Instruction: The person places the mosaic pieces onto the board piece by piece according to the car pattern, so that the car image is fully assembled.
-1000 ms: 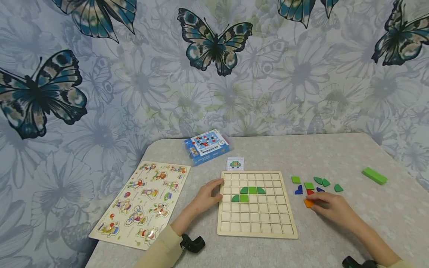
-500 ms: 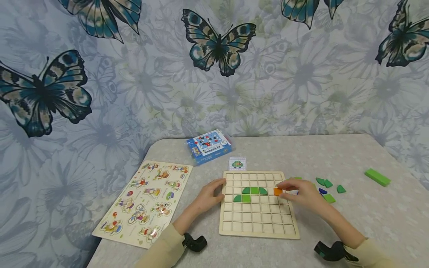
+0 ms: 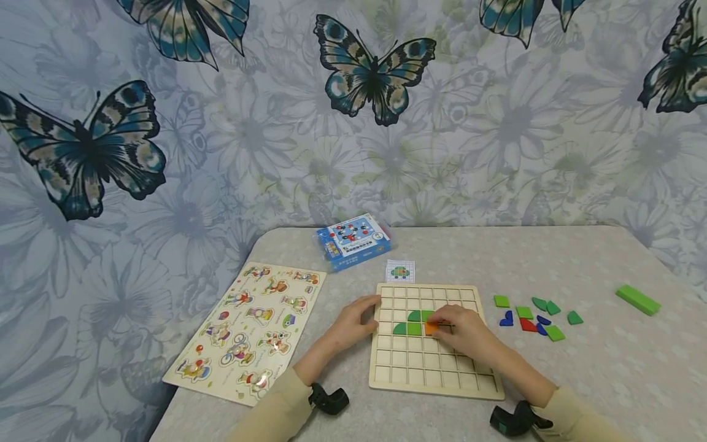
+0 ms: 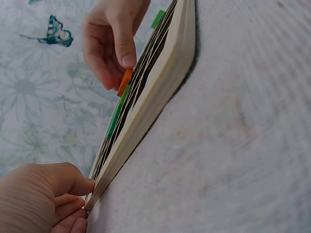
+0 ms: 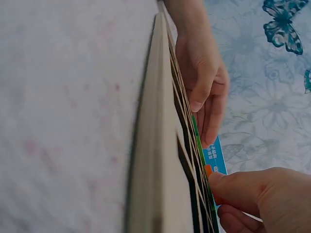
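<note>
Butterfly-printed wallpaper with pale flowers backs a grey speckled table (image 3: pixel 580 368) with rounded corners; on it lies a flat wooden grid board (image 3: pixel 436 341), pale plywood cut into square cells, thick-edged as the wrist views show. The left hand (image 3: pixel 353 325) rests at the board's left edge, fingers curled loosely against the rim, steadying it rather than gripping anything. The right hand (image 3: pixel 466 337) lies over the board's middle and pinches a small orange tile (image 3: pixel 431 329) between thumb and fingertips; the tile sits at the grid surface just right of the green tiles (image 3: pixel 411 323) already set in two rows, some square, some with a rounded corner. Loose flat pieces (image 3: pixel 533 316), green, blue and red, lie scattered right of the board, near but apart from it; a green rectangular block (image 3: pixel 637 300) lies farther right, near the table's edge. A small pattern card (image 3: pixel 400 271) lies just behind the board; a blue box (image 3: pixel 353 240) stands behind that; a cartoon peg puzzle board (image 3: pixel 248 331) lies left, reaching towards the table's left edge. Open tabletop stretches behind and right of the loose pieces.
</note>
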Action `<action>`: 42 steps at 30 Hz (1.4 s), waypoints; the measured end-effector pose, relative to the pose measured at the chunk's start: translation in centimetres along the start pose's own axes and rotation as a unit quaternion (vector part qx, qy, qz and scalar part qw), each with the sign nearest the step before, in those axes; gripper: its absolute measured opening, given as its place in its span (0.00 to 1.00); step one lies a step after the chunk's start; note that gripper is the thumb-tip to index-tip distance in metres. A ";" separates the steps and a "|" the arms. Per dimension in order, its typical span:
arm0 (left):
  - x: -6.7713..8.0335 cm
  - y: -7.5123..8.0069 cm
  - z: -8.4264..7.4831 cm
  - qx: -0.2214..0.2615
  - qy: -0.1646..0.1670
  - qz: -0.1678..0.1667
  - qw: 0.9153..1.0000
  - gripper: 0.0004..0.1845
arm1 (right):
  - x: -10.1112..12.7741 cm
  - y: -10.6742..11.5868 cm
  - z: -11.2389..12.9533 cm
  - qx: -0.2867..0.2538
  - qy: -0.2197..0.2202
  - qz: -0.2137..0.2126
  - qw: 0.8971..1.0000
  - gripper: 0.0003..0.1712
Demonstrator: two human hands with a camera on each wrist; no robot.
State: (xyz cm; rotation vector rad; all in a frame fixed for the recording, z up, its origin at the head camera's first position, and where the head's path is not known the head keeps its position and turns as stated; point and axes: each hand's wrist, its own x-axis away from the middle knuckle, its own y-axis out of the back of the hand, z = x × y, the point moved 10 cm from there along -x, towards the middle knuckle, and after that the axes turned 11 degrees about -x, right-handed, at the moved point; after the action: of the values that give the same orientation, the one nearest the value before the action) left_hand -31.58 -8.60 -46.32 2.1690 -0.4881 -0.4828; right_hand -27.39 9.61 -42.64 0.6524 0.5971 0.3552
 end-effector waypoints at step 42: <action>0.0 -0.1 0.3 0.006 0.009 0.000 1.000 0.30 | 9.1 12.1 -7.3 0.126 -0.121 -0.086 0.981 0.16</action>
State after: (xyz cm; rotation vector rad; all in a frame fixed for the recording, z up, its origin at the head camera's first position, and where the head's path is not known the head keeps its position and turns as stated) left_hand -31.70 -8.72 -46.59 2.1835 -0.4817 -0.4621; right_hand -26.32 26.44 -43.02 0.8664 0.4644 0.0358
